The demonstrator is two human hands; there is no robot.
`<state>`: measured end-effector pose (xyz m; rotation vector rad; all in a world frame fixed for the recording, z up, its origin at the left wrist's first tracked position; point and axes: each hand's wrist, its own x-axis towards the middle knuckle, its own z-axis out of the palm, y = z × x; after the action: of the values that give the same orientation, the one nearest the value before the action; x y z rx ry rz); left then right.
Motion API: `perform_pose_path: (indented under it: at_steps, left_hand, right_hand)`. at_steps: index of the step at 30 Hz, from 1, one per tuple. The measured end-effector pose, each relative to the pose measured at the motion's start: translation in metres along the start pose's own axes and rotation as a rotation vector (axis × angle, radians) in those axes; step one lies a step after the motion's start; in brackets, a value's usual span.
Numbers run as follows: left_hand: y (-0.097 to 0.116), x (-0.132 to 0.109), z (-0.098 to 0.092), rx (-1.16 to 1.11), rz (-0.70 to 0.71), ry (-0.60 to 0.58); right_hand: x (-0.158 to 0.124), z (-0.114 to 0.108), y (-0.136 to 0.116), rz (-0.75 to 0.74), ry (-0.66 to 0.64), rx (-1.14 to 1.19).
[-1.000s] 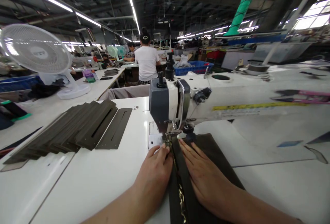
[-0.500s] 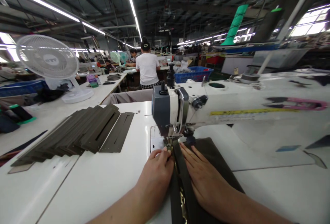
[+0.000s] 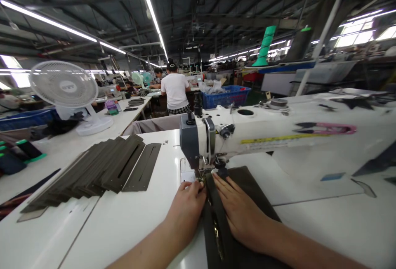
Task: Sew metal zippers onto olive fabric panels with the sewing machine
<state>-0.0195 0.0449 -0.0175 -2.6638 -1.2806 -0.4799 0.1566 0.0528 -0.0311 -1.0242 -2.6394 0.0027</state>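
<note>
A dark olive fabric panel (image 3: 256,186) lies under the needle end of a white sewing machine (image 3: 188,141). Along it runs a zipper (image 3: 215,230) with gold-coloured teeth, leading up to the presser foot (image 3: 202,174). My left hand (image 3: 187,207) is just in front of the foot, fingers curled and pressed together at the panel's left edge by the zipper. To the right of the zipper, my right hand (image 3: 241,209) rests flat on the panel with its fingers stretched toward the foot. The exact spot under the left fingertips is hidden.
Overlapping olive pieces with slots (image 3: 93,166) lie on the white table (image 3: 123,227), with a single slotted piece (image 3: 144,168) beside them. A white fan (image 3: 64,85) stands farther left. Pink-handled thread snips (image 3: 328,128) rest on the machine arm. A person (image 3: 175,89) is ahead.
The view has shifted, so the machine sits farther left and the fan lower. The zippered panel has advanced slightly toward the presser foot. Both hands keep nearly the same pose.
</note>
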Motion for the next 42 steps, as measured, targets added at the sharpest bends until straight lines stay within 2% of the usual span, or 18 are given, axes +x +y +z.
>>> perform_pose_path:
  at_steps: [6, 10, 12, 16, 18, 24, 30, 36, 42]
  left_hand:
    - [-0.009, 0.009, 0.002, -0.004, -0.031, 0.002]
    - [-0.01, 0.001, 0.001, -0.044, -0.035, -0.005]
    - [-0.007, -0.008, 0.0, -0.085, -0.024, 0.001]
    - [0.001, -0.022, -0.002, -0.161, -0.028, 0.052]
    - [0.003, -0.023, -0.002, -0.18, -0.049, 0.066]
    - [0.012, -0.025, -0.004, -0.178, -0.063, 0.116]
    - [0.022, -0.031, -0.002, -0.111, 0.052, 0.178]
    - [0.015, -0.023, -0.004, -0.08, 0.109, 0.173]
    - [0.004, -0.012, 0.0, -0.087, 0.134, 0.233]
  right_hand:
    - [0.012, -0.009, 0.01, 0.016, 0.007, 0.123]
    - [-0.008, -0.019, -0.003, -0.004, 0.09, 0.154]
    - [-0.023, -0.018, -0.016, -0.069, 0.172, 0.146]
    - [-0.043, 0.001, -0.037, -0.237, 0.442, -0.002]
    - [-0.045, 0.01, -0.042, -0.279, 0.501, -0.083]
    - [-0.042, 0.008, -0.048, -0.327, 0.487, -0.122]
    - [-0.041, 0.009, -0.048, -0.31, 0.462, -0.027]
    - [-0.035, 0.01, -0.042, -0.297, 0.51, -0.028]
    - [-0.024, 0.01, -0.033, -0.289, 0.47, 0.006]
